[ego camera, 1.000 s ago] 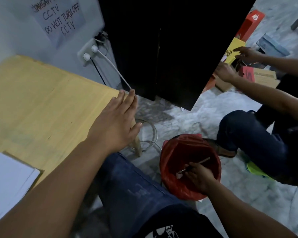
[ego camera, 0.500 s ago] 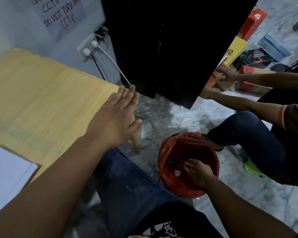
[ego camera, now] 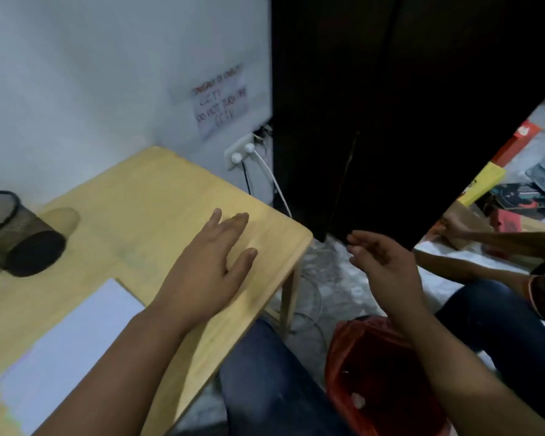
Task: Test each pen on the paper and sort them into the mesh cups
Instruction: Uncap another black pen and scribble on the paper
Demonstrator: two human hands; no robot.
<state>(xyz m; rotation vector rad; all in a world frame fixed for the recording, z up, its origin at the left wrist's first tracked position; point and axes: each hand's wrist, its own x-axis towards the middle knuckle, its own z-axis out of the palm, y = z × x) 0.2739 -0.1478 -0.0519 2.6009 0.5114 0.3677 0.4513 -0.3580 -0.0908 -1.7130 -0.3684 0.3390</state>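
Jeans [ego camera: 265, 394] nearest, then red bin [ego camera: 375, 388] on the floor at the right, lined with a red bag, apparently for rejects. No pen visible anywhere in this moment. Above the bin, right hand [ego camera: 381, 262] lifted in the air, fingers loosely curled and half open, nothing seen between them; probably on its way to the table for another pen. Paper [ego camera: 63, 350] flat near the front edge of wooden table [ego camera: 158, 196], close to the body for easy test strokes, no marks to make out. Left hand [ego camera: 211, 262] flat on the table just right of the paper, palm down, fingers spread, holding nothing, likely as a support for the lean. Further left, mesh cup [ego camera: 16, 234] at the table's left edge, inside hidden; a second dark shape below it cut by the frame. Beyond, wall socket [ego camera: 239, 152] with cables, dark cabinet [ego camera: 390, 105], another person's arms [ego camera: 501, 243] at far right.
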